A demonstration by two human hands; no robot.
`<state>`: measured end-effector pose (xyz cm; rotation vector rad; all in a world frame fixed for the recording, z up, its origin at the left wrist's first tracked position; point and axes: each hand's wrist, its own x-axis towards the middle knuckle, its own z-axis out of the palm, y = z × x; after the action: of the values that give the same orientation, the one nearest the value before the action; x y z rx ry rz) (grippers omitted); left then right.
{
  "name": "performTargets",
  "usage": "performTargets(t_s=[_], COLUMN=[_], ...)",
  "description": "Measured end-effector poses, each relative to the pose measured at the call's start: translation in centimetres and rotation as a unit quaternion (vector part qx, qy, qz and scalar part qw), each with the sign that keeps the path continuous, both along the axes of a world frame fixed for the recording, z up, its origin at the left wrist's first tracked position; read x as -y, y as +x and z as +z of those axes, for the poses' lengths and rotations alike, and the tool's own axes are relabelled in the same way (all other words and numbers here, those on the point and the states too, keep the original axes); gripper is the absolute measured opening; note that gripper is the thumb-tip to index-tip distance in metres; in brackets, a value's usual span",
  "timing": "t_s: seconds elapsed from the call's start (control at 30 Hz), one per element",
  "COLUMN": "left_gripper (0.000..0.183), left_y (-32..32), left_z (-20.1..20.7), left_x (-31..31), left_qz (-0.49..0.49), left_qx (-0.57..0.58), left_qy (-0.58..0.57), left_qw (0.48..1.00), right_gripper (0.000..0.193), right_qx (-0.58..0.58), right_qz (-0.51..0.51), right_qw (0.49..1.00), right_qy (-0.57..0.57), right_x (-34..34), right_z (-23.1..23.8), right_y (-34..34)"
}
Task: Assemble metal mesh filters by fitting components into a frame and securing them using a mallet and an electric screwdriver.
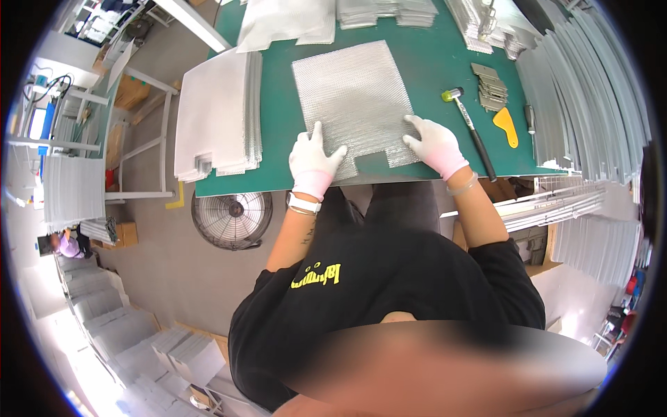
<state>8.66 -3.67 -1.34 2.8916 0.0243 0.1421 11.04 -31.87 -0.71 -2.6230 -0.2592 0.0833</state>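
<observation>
A silvery mesh sheet (356, 94) with a notch in its near edge lies flat on the green tabletop (281, 90) in front of me. My left hand (314, 163), in a white glove with a pink cuff, rests at the sheet's near left corner, thumb and index finger spread. At the near right side, my right hand (436, 144), gloved the same way, touches the edge with its thumb and fingers apart. Neither hand is closed around anything; the undersides of the fingers are hidden.
To the left stands a stack of mesh sheets (215, 115); more stacks (288, 21) lie at the back. On the right are a hammer (472, 135), a yellow scraper (506, 127), small metal plates (490, 87), a screwdriver (530, 119) and upright panels (590, 104). A floor fan (233, 221) stands below left.
</observation>
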Motion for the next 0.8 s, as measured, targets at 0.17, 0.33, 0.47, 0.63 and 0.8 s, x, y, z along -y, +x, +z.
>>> performTargets(t_s=[0.17, 0.33, 0.47, 0.63, 0.8], left_gripper=[0.079, 0.070, 0.072, 0.072, 0.049], left_y=[-0.2, 0.9, -2.0, -5.5, -10.5], left_z=[1.9, -1.5, 0.0, 1.7, -0.5], left_x=[-0.2, -1.7, -1.4, -0.1, -3.2], left_qz=[0.065, -0.089, -0.089, -0.056, -0.068], left_qx=[-0.072, 0.032, -0.036, 0.107, 0.194], left_qy=[0.006, 0.005, 0.025, 0.000, -0.205], left_qw=[0.995, 0.995, 0.995, 0.993, 0.957], right_gripper=[0.031, 0.070, 0.071, 0.061, 0.059], right_qx=[0.104, -0.003, -0.039, 0.090, 0.217], right_qz=[-0.062, -0.359, -0.337, -0.284, -0.089], right_qw=[0.993, 0.913, 0.898, 0.944, 0.966], right_qy=[-0.018, -0.195, -0.281, -0.140, 0.108], right_x=[4.3, 16.1, 14.8, 16.0, 7.7], right_z=[2.4, 2.7, 1.8, 1.5, 4.6], right_y=[5.3, 14.9, 16.5, 17.2, 8.8])
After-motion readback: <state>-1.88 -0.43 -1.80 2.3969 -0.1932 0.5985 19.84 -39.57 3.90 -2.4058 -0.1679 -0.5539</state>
